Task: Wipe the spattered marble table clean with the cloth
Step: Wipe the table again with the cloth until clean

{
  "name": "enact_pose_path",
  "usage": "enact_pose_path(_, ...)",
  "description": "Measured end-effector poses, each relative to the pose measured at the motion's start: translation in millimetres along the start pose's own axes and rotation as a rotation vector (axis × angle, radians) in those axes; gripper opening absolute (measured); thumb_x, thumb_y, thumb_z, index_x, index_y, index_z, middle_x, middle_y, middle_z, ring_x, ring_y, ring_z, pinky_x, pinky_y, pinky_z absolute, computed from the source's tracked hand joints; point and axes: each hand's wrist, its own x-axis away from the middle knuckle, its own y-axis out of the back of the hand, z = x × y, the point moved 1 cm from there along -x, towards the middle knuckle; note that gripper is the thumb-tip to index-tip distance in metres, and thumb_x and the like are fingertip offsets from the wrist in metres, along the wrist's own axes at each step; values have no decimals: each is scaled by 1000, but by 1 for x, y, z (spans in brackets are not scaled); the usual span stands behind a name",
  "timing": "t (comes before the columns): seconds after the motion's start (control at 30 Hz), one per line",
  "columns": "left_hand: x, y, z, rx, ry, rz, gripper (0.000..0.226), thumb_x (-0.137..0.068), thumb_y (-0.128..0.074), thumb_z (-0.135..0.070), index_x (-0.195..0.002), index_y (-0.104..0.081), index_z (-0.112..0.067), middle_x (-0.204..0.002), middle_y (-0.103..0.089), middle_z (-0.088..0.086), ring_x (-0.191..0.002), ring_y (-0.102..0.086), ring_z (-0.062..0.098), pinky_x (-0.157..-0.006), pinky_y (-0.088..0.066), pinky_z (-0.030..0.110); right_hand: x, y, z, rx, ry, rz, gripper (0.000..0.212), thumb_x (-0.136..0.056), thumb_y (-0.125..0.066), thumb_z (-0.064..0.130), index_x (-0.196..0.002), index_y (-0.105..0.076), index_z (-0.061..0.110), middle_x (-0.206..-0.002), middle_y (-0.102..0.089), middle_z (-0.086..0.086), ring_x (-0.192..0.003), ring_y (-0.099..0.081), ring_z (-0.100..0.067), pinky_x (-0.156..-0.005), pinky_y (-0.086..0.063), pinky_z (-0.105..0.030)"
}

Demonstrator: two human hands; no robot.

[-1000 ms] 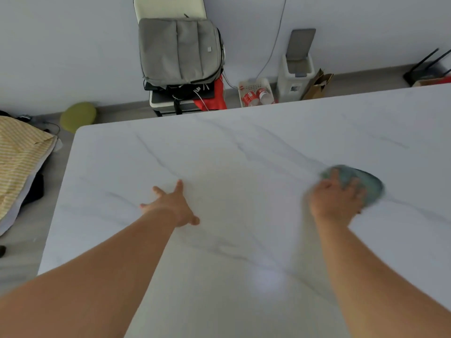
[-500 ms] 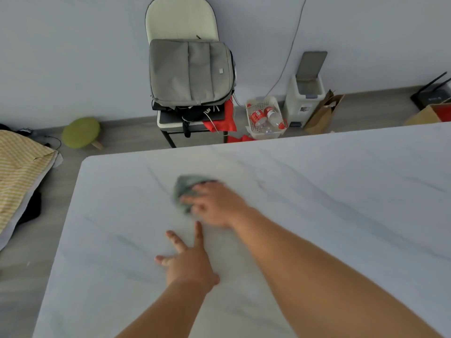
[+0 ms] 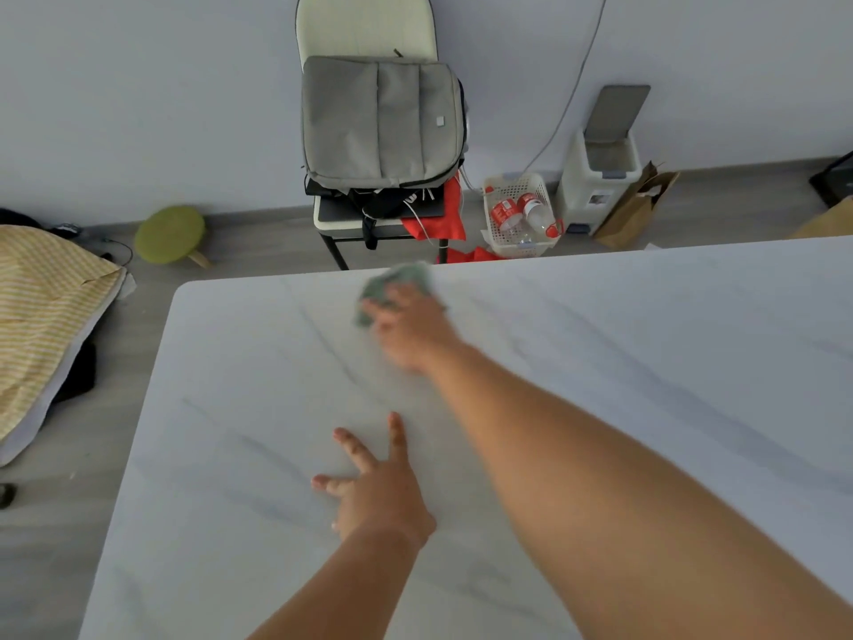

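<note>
The crumpled grey-green cloth (image 3: 394, 286) is pressed flat beneath the right hand (image 3: 408, 327); even pressure seems needed up to the far edge of the white grey-veined marble table (image 3: 646, 362); the left hand (image 3: 378, 489) lies splayed wide, bracing nearer.

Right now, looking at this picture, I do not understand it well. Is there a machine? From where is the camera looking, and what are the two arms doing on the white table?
There is no machine: these are a person's bare arms. The one camera sits on the person's head and looks forward and down, so the arms enter from the bottom. The left hand lies flat with spread fingers on the marble table, probably for support. The right hand reaches to the far edge and presses a green cloth on the table; it is blurred, so its grip is unclear. Behind the table stand a chair bearing a grey backpack, a white basket with bottles, and a bin.
</note>
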Motion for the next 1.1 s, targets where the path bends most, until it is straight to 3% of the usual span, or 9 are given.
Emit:
enact_pose_path(0.1, 0, -1, 3, 7, 11, -6, 129, -86, -79, -41, -153, 31, -45, -159, 39, 26, -143, -2, 72, -108, -43, 63, 26, -18, 50, 21, 231, 202, 49, -110, -29, 40, -159, -30, 44, -171, -21, -5, -156, -18, -28, -127, -8, -42)
enact_pose_path(0.2, -2, 0, 5, -2, 0, -13, 136, -79, -84, -48, -153, 29, -47, -160, 36, 27, -148, -5, 65, -112, -35, 66, 73, -16, -7, -38, 181, 29, 48, -104, -43, 28, -150, -52, 37, -150, -53, -13, -135, -49, -36, -116, -31, -42)
enact_pose_path(0.33, -3, 4, 5, -62, 3, -31, 140, -72, -87, -55, -158, 23, -44, -162, 29, 30, -148, -22, 59, -117, -21, 68, 180, -6, -169, -39, -366, -433, 58, -84, -42, 17, -136, -67, 15, -124, -68, -27, -107, -65, -48, -98, -53, -51)
enact_pose_path(0.47, 9, 15, 0, -43, 20, -53, 138, -70, -89, -56, -160, 15, -44, -164, 25, 27, -153, -19, 49, -119, -18, 69, 310, -12, -203, -210, -1038, -489, 60, -98, -34, 28, -157, -44, 18, -161, -34, -28, -147, -32, -48, -125, -20, -55)
enact_pose_path(0.57, 29, 4, 6, -34, -27, -121, 122, -74, -87, -55, -163, -5, -41, -170, 7, 17, -150, -28, 45, -120, -28, 61, 374, -61, -89, -280, -745, -471, 53, -97, -36, 24, -146, -55, 16, -152, -48, -22, -140, -44, -43, -119, -33, -55)
enact_pose_path(0.67, 71, -34, -4, 32, -145, -371, 76, -96, -70, -35, -160, -29, -37, -165, -17, 6, -147, -30, 37, -113, -42, 52, 467, -130, 42, -114, 92, -94, 44, -105, -43, 22, -144, -55, 36, -160, -42, 3, -149, -34, -23, -126, -19, -40)
enact_pose_path(0.8, 140, -105, -51, 67, -282, -319, 48, -99, -57, -32, -146, -50, -39, -153, -37, 4, -138, -40, 35, -107, -44, 51, 576, -167, 17, -68, 524, 122, 40, -108, -44, 30, -139, -58, 50, -154, -42, 18, -142, -41, -11, -125, -18, -32)
enact_pose_path(1.0, 218, -199, -101, 41, -344, -166, 56, -101, -56, -31, -152, -38, -47, -162, -23, 0, -144, -31, 35, -109, -43, 51, 658, -75, -205, -146, -684, -502, 58, -94, -42, 17, -151, -53, 22, -156, -47, -16, -144, -41, -39, -122, -31, -52)
enact_pose_path(1.1, 242, -228, -125, -5, -311, -134, 65, -102, -49, -22, -155, -28, -53, -166, -11, 1, -147, -23, 37, -107, -45, 51, 690, -73, -227, -293, -1223, -458, 60, -101, -31, 25, -160, -37, 24, -167, -26, -21, -153, -23, -43, -125, -20, -56)
